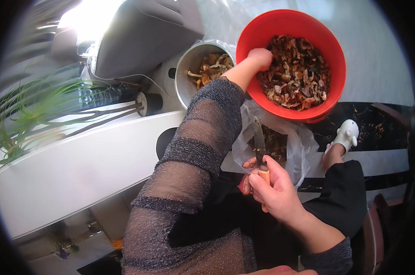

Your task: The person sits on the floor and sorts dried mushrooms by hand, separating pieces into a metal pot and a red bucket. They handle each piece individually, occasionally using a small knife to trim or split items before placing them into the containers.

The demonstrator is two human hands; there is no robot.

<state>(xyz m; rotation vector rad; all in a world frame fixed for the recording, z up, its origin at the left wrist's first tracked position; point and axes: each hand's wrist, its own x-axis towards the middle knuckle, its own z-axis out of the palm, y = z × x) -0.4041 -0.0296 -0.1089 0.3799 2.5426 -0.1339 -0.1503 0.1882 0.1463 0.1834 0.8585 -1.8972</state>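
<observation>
My left hand [260, 58] reaches inside the left wall of a red plastic bucket [336, 51], at the edge of a heap of brown and orange mushrooms or mushroom pieces [295, 74]. Its fingers are turned down and mostly hidden, so what they hold does not show. In my right hand [274, 190] is a small knife [259, 137] with an orange-tan handle, its soiled blade pointing away from me. Dirt marks the fingertips of this hand. Below the blade lies an open clear plastic bag [300, 147] with dark scraps [275, 142] in it.
Left of the bucket stands a metal pot [182, 80] holding whole mushrooms [212, 67]. A white cabinet [90, 158] and a potted plant [150, 104] are at the left, below a grey armchair [149, 41]. My foot in a white slipper [346, 134] rests at the right near floor scraps [376, 130].
</observation>
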